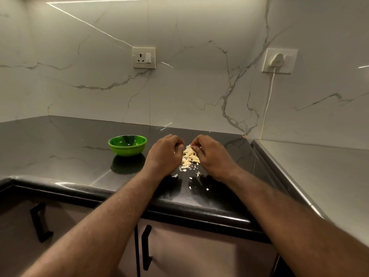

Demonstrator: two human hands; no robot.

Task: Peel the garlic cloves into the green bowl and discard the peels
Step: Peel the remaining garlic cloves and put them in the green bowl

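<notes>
Garlic peels [189, 155] lie heaped on a black countertop [60, 156], set back from its front edge, with bare counter running left past the green bowl [127, 150]. Both forearms reach forward, knuckles up. The left hand [164, 151] and right hand [212, 154] flank the heap with fingers curled, and the right hand touches it. Whether either hand grips anything cannot be told.

Home kitchen: dark stone counter [60, 156], marble backsplash [189, 86], wall sockets [143, 57], cabinets [189, 256].

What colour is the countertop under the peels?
The countertop is glossy black with faint pale veins; the peels on it are cream. Head view.
</notes>
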